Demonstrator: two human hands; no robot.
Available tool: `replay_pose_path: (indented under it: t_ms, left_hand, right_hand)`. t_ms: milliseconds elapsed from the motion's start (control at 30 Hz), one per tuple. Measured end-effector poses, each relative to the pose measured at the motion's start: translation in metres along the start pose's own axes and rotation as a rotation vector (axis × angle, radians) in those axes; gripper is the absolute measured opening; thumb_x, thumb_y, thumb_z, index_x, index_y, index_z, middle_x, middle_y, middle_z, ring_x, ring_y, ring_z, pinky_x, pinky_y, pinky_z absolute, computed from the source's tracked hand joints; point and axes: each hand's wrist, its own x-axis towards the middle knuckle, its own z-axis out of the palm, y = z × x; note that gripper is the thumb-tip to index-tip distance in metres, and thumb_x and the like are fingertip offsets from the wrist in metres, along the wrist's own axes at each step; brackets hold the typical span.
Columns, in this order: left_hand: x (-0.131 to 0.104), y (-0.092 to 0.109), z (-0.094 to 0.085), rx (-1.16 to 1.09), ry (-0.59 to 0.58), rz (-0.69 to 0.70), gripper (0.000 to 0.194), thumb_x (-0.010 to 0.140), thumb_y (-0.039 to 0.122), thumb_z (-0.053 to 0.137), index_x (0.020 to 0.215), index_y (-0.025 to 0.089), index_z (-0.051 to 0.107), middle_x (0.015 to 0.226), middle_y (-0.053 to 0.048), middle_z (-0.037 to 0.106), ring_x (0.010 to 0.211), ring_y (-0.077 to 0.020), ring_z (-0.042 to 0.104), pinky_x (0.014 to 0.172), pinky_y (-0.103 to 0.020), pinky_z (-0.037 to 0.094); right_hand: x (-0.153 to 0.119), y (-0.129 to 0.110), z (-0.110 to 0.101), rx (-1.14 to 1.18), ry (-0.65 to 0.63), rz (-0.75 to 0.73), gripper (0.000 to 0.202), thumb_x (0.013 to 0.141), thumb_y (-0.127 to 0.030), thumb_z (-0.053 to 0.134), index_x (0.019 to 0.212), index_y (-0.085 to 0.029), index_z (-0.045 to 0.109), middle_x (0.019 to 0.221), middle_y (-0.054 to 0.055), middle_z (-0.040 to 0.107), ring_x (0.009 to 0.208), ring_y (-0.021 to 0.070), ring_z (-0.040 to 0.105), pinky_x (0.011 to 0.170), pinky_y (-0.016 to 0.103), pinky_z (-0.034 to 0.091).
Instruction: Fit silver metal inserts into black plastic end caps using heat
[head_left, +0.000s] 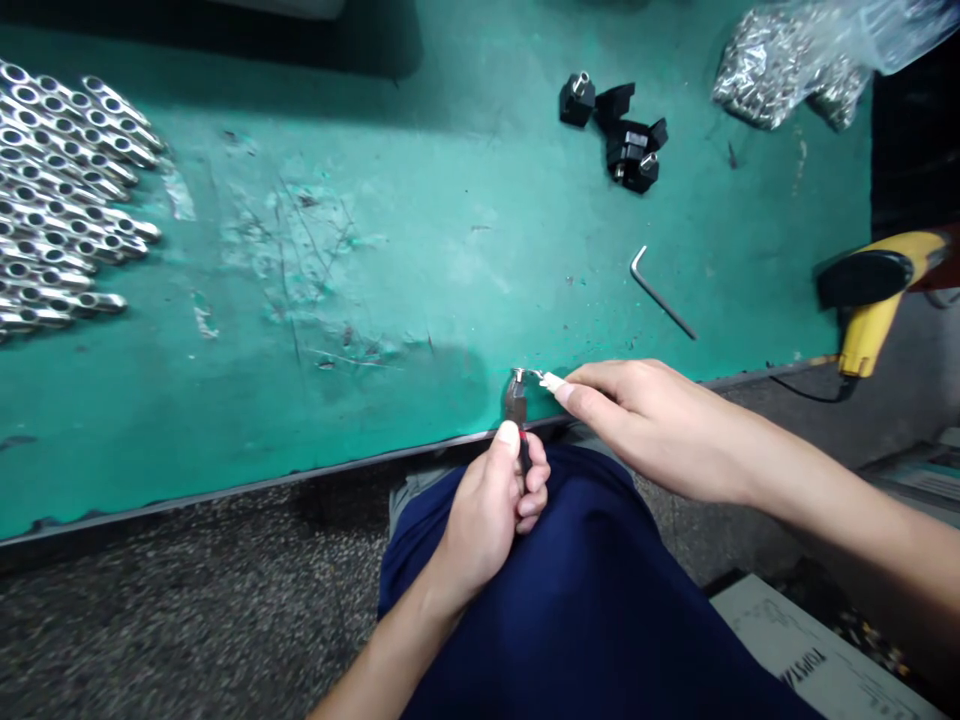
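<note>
Nearest the camera, over a lap in dark blue trousers (592, 600), the left hand (487, 510) is clenched around the lower end of a small metal tool (516, 405), thumb pressed flat along its shaft. The tool is slim and dark grey, with a touch of red just under the thumb and a shiny, hooked tip at the top. Its long axis runs almost straight away from the person, the tip pointing toward the far edge of the worktop (420, 250) and sitting just over the near edge, right of its middle.

The right hand (645, 420) reaches in from the right, fingers drawn together, pinching a small pale piece (553, 381) that meets the tool's tip (too small to tell what the piece is). Its fingers point left, across the tool's axis.

Farther in on the green worktop, toward the right edge, a hex key (660, 295) lies flat and slanted, its short bend at the upper left. A yellow and black power tool (874, 290) hangs off the right edge. Along the left edge, shiny metal tubes (60, 190) are stacked in rows. Toward the far right corner sit a few black blocks (622, 135) with silver studs, and beyond them a clear bag of small silver parts (787, 65).
</note>
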Motion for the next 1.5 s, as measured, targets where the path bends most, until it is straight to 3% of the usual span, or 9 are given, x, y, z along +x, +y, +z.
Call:
replay_pose_path:
  t_ms: [633, 1033, 1200, 1500]
  left_hand:
    - [-0.002, -0.003, 0.013, 0.317, 0.22, 0.127, 0.052, 0.098, 0.068, 0.039, 0.083, 0.02, 0.053, 0.067, 0.004, 0.043, 0.054, -0.0083, 0.034, 0.048, -0.021, 0.027]
    - [-0.002, -0.001, 0.01, 0.239, 0.172, 0.096, 0.054, 0.097, 0.069, 0.041, 0.084, 0.018, 0.056, 0.068, 0.002, 0.048, 0.055, -0.0085, 0.037, 0.051, -0.023, 0.029]
    - [-0.002, -0.002, 0.006, 0.146, 0.124, 0.065, 0.053, 0.098, 0.068, 0.041, 0.089, 0.018, 0.058, 0.07, 0.001, 0.049, 0.058, -0.0094, 0.038, 0.054, -0.023, 0.028]
    - [-0.002, -0.001, 0.002, 0.085, 0.05, 0.047, 0.052, 0.098, 0.068, 0.039, 0.09, 0.019, 0.057, 0.068, 0.002, 0.048, 0.059, -0.0106, 0.035, 0.058, -0.025, 0.031]
  right_hand:
    - [0.004, -0.003, -0.008, -0.087, -0.03, 0.0, 0.051, 0.107, -0.053, 0.032, 0.078, -0.023, 0.061, 0.075, -0.001, 0.065, 0.067, 0.0161, 0.053, 0.059, 0.031, 0.031]
    - [0.011, 0.0, -0.009, -0.085, -0.054, -0.022, 0.051, 0.107, -0.052, 0.034, 0.077, -0.021, 0.061, 0.069, 0.001, 0.063, 0.062, 0.0166, 0.052, 0.058, 0.031, 0.03]
    - [0.008, 0.001, -0.011, -0.041, -0.069, -0.009, 0.046, 0.107, -0.049, 0.036, 0.088, -0.022, 0.068, 0.079, 0.001, 0.069, 0.07, 0.0179, 0.057, 0.063, 0.032, 0.033]
    - [0.008, -0.003, -0.009, -0.03, -0.061, -0.016, 0.045, 0.107, -0.048, 0.036, 0.088, -0.022, 0.068, 0.081, 0.002, 0.07, 0.072, 0.0187, 0.059, 0.064, 0.032, 0.034]
